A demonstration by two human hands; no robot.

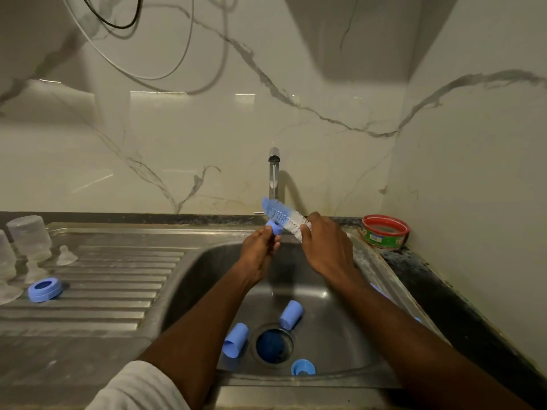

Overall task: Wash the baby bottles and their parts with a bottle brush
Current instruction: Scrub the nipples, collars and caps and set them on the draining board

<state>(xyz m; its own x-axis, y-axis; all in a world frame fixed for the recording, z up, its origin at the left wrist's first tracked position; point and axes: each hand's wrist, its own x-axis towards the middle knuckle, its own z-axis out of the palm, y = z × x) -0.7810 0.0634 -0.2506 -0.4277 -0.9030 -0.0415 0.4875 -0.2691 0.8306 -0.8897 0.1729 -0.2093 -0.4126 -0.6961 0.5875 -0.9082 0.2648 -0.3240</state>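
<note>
While we scrub a small blue part (273, 227) over the sink (340, 344), more wait below.
Our left hand (260, 250) pinches it; our right hand (324, 247) grips the brush (284, 216). Next, likely rinse under the tap (273, 173).

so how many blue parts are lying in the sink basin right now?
3: one cap left of the drain, another cap behind and right of it, and a ring at the near edge. The arms may hide more.

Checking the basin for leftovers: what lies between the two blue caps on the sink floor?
In the head view, the drain lies between the two blue caps.
</note>
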